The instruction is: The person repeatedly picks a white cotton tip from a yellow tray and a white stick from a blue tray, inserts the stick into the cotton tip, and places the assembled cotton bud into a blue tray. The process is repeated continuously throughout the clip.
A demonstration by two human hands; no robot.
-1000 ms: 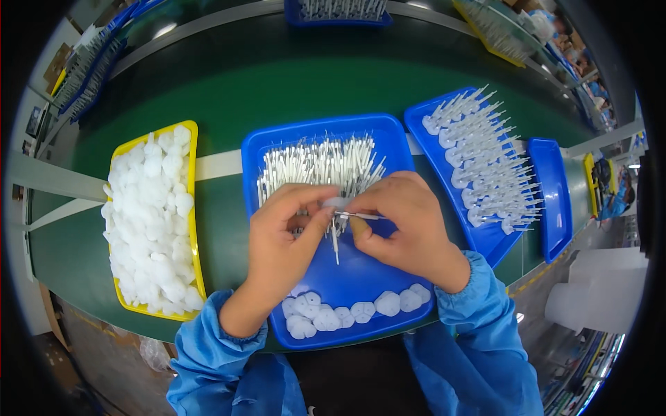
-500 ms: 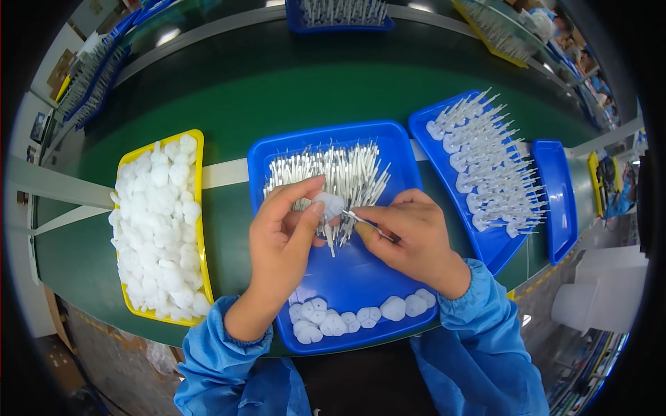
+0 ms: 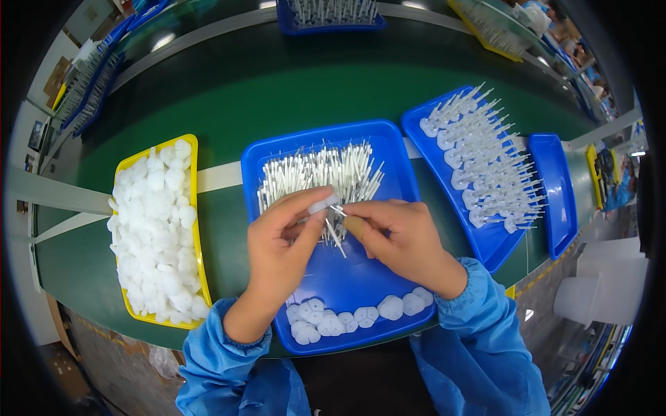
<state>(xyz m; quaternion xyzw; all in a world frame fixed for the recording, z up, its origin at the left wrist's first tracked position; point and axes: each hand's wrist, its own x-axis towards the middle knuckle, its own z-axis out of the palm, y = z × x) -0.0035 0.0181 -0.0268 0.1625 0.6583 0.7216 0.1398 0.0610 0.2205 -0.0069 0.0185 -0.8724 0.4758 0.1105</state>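
My left hand (image 3: 281,232) pinches a translucent white plastic disc (image 3: 320,204) between thumb and fingers, tilted nearly edge-on. Opposite it, my right hand (image 3: 402,232) is closed on a thin white stick (image 3: 338,210) whose end meets the disc's edge. Another stick (image 3: 336,240) slants down below the disc; whether it is fixed to it I cannot tell. Both hands are above a blue tray (image 3: 361,274) that holds a dense heap of white sticks with thin metal ends (image 3: 305,170). Along the tray's near side lies a row of lobed white discs (image 3: 347,322).
At left, a yellow tray (image 3: 197,229) is piled with white plastic pieces (image 3: 156,229). On the right, a blue tray (image 3: 496,255) carries rows of discs with sticks standing in them (image 3: 479,163), beside another blue tray (image 3: 555,197). More stick-filled trays (image 3: 333,28) stand beyond the green tabletop (image 3: 277,90).
The disc has turned from showing its face to nearly edge-on. My right hand has moved slightly left, bringing the stick's end against the disc. The whole view has shifted a little.
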